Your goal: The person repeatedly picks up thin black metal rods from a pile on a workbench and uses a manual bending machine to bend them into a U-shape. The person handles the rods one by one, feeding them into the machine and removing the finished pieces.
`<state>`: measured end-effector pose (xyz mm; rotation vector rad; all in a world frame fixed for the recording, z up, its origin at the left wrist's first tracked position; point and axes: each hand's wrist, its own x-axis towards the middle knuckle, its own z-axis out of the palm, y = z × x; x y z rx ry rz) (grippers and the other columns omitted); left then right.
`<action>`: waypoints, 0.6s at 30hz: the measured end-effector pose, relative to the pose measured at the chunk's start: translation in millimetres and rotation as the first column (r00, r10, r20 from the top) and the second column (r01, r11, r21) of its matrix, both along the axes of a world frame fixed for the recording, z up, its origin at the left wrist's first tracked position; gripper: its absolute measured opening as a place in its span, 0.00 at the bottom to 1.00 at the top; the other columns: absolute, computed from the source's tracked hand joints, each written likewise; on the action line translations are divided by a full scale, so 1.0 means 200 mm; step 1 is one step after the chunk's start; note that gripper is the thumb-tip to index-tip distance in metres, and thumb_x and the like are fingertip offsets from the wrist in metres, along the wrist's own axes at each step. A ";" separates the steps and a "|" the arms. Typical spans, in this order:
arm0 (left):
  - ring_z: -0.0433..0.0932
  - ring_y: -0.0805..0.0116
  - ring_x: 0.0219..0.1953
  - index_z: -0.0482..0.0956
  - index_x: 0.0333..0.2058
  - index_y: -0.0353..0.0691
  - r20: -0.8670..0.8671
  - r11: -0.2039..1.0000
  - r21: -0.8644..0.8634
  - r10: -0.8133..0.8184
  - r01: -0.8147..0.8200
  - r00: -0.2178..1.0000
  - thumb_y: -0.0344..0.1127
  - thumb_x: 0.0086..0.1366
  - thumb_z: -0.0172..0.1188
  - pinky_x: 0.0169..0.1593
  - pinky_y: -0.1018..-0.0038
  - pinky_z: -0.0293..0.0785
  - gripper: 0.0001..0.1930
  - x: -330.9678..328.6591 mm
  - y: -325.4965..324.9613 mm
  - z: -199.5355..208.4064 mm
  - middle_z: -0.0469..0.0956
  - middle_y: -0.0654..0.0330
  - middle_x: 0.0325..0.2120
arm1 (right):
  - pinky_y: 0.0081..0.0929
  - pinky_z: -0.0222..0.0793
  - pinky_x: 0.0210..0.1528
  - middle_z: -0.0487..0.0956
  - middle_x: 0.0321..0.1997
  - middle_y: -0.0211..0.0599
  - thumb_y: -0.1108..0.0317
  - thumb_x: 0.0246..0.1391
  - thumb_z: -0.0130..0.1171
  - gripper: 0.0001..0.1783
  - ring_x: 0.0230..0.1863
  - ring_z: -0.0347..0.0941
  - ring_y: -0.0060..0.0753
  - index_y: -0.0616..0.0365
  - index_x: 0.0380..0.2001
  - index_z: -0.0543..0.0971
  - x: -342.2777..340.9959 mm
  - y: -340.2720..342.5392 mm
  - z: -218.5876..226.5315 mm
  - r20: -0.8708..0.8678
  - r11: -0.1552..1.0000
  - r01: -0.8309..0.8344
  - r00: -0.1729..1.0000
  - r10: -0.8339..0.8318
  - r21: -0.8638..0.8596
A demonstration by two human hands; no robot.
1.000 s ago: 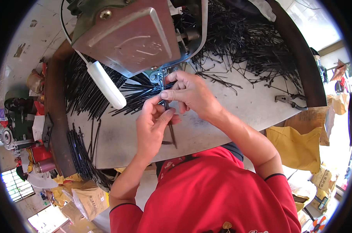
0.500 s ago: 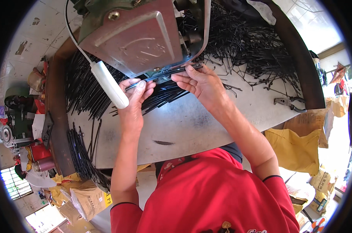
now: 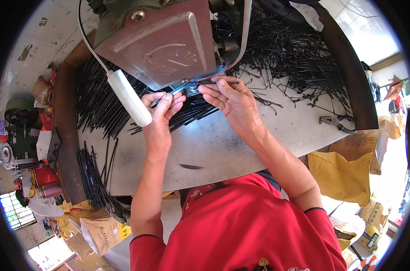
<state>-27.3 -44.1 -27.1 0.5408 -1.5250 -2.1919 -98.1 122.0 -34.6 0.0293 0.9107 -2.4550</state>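
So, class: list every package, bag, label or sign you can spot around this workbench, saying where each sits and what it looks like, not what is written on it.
Brown paper sack: on the floor lower left, crumpled, with a yellow patch.
Yellow bag: right of the person, below the bench edge, slumped and creased.
Cardboard box: behind that bag, plain brown.
Tan printed sacks: far right on the floor, stacked.
No screens or signs visible.

Both forearms reach up from the lower edge, bare below short red sleeves. The left hand (image 3: 162, 115) is raised, fingers curled together in a pinching grip. The right hand (image 3: 232, 101) angles in beside it, fingertips pinched, hands nearly touching.
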 end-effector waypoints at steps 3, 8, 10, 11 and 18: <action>0.82 0.59 0.38 0.69 0.36 0.35 0.014 1.000 0.021 -0.010 0.010 1.000 0.25 0.64 0.54 0.41 0.75 0.81 0.04 0.00 0.01 0.02 0.79 0.45 0.35 | 0.30 0.75 0.51 0.77 0.44 0.48 0.69 0.61 0.52 0.10 0.48 0.77 0.42 0.65 0.41 0.69 -0.01 0.01 0.01 -0.002 1.000 0.010 1.000 -0.010 0.006; 0.82 0.59 0.38 0.70 0.36 0.34 0.018 0.999 0.023 -0.024 0.023 1.000 0.25 0.63 0.55 0.41 0.76 0.82 0.04 -0.03 0.02 0.03 0.79 0.44 0.35 | 0.31 0.75 0.51 0.77 0.44 0.50 0.69 0.61 0.52 0.10 0.48 0.77 0.42 0.64 0.41 0.69 -0.03 0.01 -0.02 0.005 0.999 0.029 1.000 -0.029 -0.038; 0.82 0.59 0.37 0.71 0.36 0.34 0.029 0.999 0.029 -0.027 0.026 0.999 0.25 0.63 0.55 0.41 0.76 0.82 0.04 -0.04 0.01 0.03 0.79 0.45 0.34 | 0.31 0.76 0.51 0.77 0.44 0.51 0.68 0.61 0.52 0.10 0.48 0.77 0.43 0.64 0.41 0.69 -0.02 0.01 -0.02 0.015 0.999 0.021 1.000 -0.021 -0.034; 0.82 0.59 0.37 0.71 0.36 0.34 0.039 0.998 0.053 -0.024 0.022 0.999 0.25 0.63 0.55 0.41 0.76 0.82 0.04 -0.03 0.01 0.02 0.79 0.45 0.34 | 0.30 0.76 0.50 0.77 0.44 0.52 0.68 0.61 0.52 0.10 0.47 0.77 0.43 0.64 0.41 0.69 -0.01 0.01 -0.02 0.025 1.000 0.010 1.000 -0.010 -0.027; 0.82 0.59 0.37 0.72 0.34 0.35 0.040 0.997 0.078 0.014 -0.017 0.999 0.25 0.63 0.55 0.40 0.76 0.82 0.02 -0.01 0.03 0.03 0.79 0.46 0.34 | 0.30 0.76 0.50 0.77 0.43 0.52 0.68 0.61 0.52 0.11 0.47 0.77 0.43 0.66 0.42 0.69 0.01 0.01 0.03 -0.005 0.998 0.053 0.999 -0.053 0.037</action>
